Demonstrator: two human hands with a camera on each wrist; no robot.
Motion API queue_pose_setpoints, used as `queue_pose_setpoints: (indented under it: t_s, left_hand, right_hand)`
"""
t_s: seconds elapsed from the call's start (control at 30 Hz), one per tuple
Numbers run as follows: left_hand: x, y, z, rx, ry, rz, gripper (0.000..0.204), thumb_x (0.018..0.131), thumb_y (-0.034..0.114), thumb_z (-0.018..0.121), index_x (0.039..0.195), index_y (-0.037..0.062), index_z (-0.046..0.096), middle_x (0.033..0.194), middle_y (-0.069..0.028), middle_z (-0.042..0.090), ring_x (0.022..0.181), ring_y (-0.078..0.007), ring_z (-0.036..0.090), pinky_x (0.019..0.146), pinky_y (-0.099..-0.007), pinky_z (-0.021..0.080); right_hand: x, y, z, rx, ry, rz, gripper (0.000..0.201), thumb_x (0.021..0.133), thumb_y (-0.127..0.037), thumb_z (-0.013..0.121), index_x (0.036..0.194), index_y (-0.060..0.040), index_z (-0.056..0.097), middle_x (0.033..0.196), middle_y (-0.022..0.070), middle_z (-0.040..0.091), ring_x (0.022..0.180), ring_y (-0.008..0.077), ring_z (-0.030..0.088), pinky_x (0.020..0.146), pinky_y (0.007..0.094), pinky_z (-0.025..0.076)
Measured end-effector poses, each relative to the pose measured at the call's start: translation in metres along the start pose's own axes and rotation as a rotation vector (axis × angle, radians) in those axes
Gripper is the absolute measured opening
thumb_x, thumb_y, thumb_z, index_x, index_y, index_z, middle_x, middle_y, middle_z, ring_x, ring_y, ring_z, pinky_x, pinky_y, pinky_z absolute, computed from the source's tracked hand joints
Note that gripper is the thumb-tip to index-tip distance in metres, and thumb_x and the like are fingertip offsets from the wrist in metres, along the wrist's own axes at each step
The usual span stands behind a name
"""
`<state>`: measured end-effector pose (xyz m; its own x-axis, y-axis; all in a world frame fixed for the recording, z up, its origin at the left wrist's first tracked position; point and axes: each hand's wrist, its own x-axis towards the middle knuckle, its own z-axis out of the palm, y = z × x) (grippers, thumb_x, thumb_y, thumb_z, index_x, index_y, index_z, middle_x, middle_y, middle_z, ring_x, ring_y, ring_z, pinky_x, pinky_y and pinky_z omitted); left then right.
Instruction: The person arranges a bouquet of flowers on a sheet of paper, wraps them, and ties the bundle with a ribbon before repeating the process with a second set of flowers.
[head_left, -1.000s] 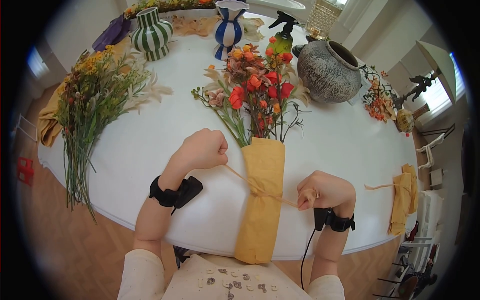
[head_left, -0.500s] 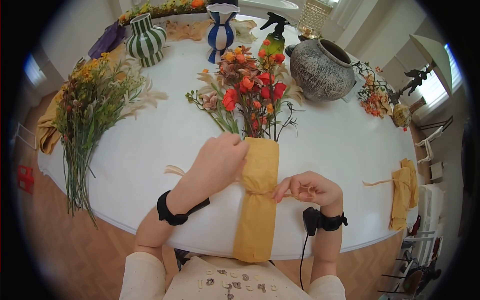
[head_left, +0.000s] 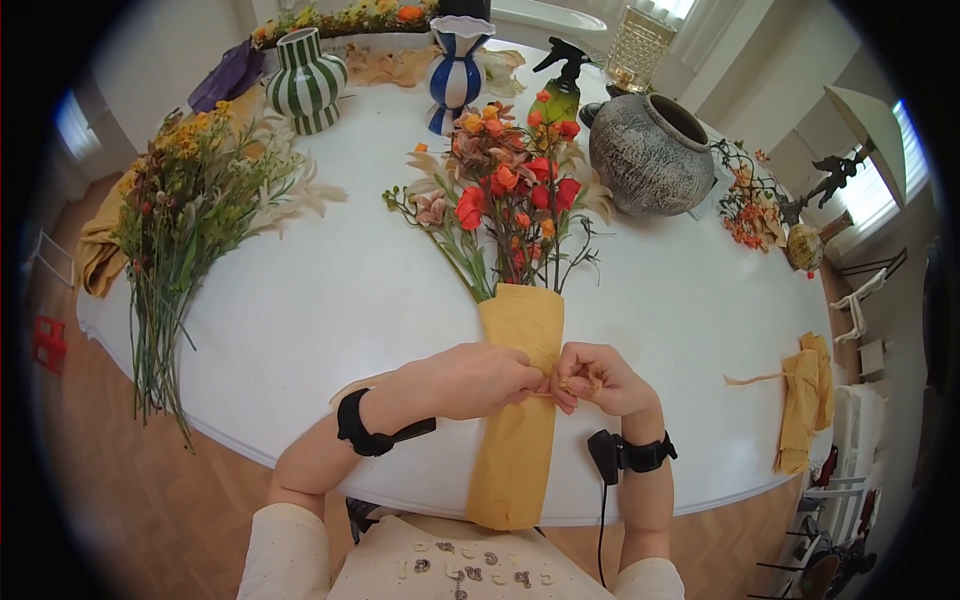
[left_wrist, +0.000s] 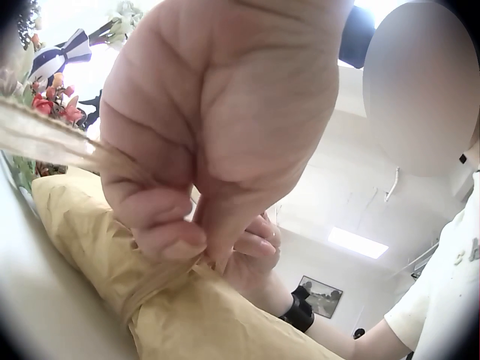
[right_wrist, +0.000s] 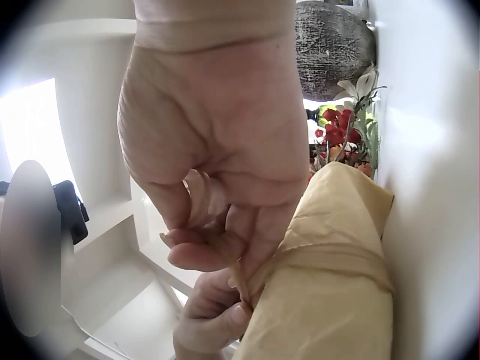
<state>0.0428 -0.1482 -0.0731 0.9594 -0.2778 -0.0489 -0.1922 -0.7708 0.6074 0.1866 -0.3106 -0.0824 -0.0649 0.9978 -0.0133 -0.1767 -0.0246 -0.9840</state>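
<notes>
A bouquet of red and orange flowers point(head_left: 500, 195) lies on the table, its stems wrapped in yellow paper point(head_left: 512, 465). A thin tan ribbon point(right_wrist: 330, 256) circles the wrap at its middle. My left hand point(head_left: 478, 380) is over the wrap, thumb and fingers pinching the ribbon at the tie; one ribbon tail point(left_wrist: 45, 139) runs back through its curled fingers. Close beside it, at the wrap's right edge, my right hand point(head_left: 605, 380) pinches the other part of the ribbon between thumb and fingers. The knot itself is largely hidden by the fingers.
Loose long-stemmed flowers point(head_left: 185, 230) lie at left. Along the back stand a green-striped vase point(head_left: 307, 85), a blue-striped vase point(head_left: 457, 80), a spray bottle point(head_left: 565, 85) and a grey pot point(head_left: 648, 160). Folded yellow paper point(head_left: 802, 400) lies at right, near orange berry sprigs point(head_left: 752, 215).
The hands were apart, drawing the ribbon out to both sides. My left hand has gone up to the wrap's top edge, then down to the tie; my right hand has come in beside it.
</notes>
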Motion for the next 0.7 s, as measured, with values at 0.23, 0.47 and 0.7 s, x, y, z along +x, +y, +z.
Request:
queue_pose_setpoints:
  t_s: [0.23,0.47,0.7]
  left_hand:
    - [-0.002,-0.005,-0.014,0.063,-0.014,-0.09,0.01,0.082,0.015,0.054,0.08,0.0055,0.055,0.072,-0.0104,0.056,0.07,-0.0295,0.056,0.059,-0.039,0.044]
    - [-0.013,-0.02,-0.02,0.15,-0.162,-0.175,0.011,0.08,0.016,0.055,0.074,0.0068,0.057,0.063,-0.0106,0.056,0.064,-0.0304,0.056,0.056,-0.0399,0.042]
    - [-0.018,-0.035,-0.026,-0.064,-0.247,-0.144,0.015,0.078,0.018,0.059,0.072,0.0043,0.059,0.058,-0.0106,0.055,0.055,-0.0278,0.053,0.052,-0.0365,0.04]
  right_hand:
    - [-0.002,0.006,0.0,-0.019,0.108,-0.06,0.015,0.088,-0.011,0.05,0.079,-0.0031,0.043,0.058,0.0021,0.045,0.052,0.01,0.044,0.069,0.0323,0.047]
    - [-0.012,0.0,-0.02,-0.167,-0.064,0.079,0.012,0.089,-0.005,0.046,0.078,-0.0019,0.045,0.058,-0.001,0.042,0.049,0.008,0.039,0.07,0.0273,0.046]
    - [0.01,0.003,-0.002,0.093,0.175,-0.032,0.013,0.081,-0.004,0.057,0.089,-0.0032,0.048,0.069,-0.0025,0.041,0.06,0.0064,0.039,0.065,0.0218,0.042]
